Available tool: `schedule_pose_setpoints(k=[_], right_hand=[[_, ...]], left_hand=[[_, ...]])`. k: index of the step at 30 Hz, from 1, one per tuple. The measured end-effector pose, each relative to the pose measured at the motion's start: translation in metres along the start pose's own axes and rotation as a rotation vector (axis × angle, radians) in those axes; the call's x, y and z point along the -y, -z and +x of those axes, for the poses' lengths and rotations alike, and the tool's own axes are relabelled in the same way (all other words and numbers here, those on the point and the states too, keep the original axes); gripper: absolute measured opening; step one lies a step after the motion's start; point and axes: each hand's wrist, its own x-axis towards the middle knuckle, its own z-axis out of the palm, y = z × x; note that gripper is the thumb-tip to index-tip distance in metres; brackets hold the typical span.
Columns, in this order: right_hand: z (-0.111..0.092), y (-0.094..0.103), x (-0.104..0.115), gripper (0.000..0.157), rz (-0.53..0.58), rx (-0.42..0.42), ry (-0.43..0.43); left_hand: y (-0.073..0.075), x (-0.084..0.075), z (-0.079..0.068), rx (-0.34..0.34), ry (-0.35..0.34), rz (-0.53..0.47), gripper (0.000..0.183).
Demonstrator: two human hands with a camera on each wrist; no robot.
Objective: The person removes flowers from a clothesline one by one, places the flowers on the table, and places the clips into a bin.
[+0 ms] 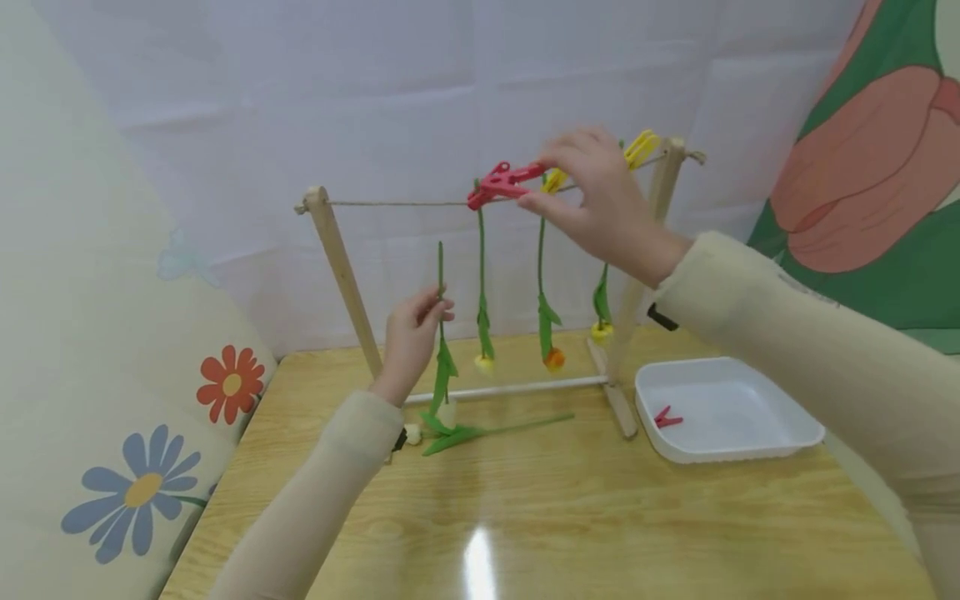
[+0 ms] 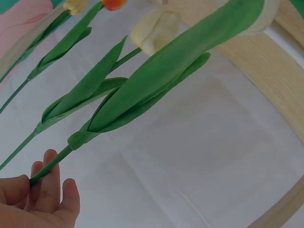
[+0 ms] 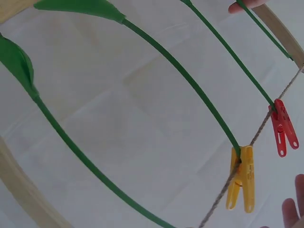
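My left hand (image 1: 411, 342) pinches the green stem of an artificial tulip (image 2: 142, 90) between thumb and fingers. Its pale bloom hangs downward and its stem end points up, left of the hanging tulips. Up at the twine (image 1: 397, 203), my right hand (image 1: 596, 196) pinches a red clothespin (image 1: 513, 181) between thumb and forefinger. Another red clothespin (image 3: 283, 127) grips the twine and a pale tulip's stem just behind it. Yellow clothespins (image 3: 244, 178) hold an orange tulip (image 1: 553, 359) and a yellow tulip (image 1: 602, 332) farther right. The right wrist view shows only fingertips of the right hand.
The twine runs between two wooden posts (image 1: 341, 275), joined low down by a white bar (image 1: 517, 388). One more pale tulip (image 1: 457, 437) lies on the wooden table (image 1: 570, 517). At the right stands a white tray (image 1: 735, 454) with a red clothespin (image 1: 667, 417) in it.
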Motion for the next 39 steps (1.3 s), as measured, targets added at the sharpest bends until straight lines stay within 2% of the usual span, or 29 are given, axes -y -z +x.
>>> schedule_pose_setpoints(k=[6,13,15,19,20,26,32,39], right_hand=[[-0.022,0.005,-0.013,0.031,0.039,0.007,-0.017],[-0.046,0.015,-0.020,0.034,0.047,0.005,-0.087],[-0.053,0.016,-0.025,0.046,0.040,-0.007,-0.073],[-0.067,0.015,-0.032,0.083,0.049,-0.040,-0.050],[-0.070,0.015,-0.033,0.087,0.050,-0.049,-0.046],[-0.088,0.012,-0.041,0.087,0.046,-0.106,-0.049],[-0.103,0.009,-0.048,0.084,0.066,-0.106,-0.047],[-0.123,0.010,-0.053,0.081,0.104,-0.146,-0.057]], left_hand=[[-0.001,0.005,-0.006,0.023,-0.045,0.014,0.030],[-0.003,0.010,-0.014,0.082,-0.114,0.061,0.028],[-0.004,0.011,-0.018,0.103,-0.109,0.078,0.028],[-0.007,0.015,-0.025,0.139,-0.112,0.132,0.029],[-0.007,0.017,-0.027,0.145,-0.123,0.144,0.029],[-0.013,0.026,-0.034,0.150,-0.216,0.255,0.026],[-0.018,0.032,-0.039,0.201,-0.225,0.281,0.027],[-0.025,0.037,-0.044,0.282,-0.275,0.311,0.028]])
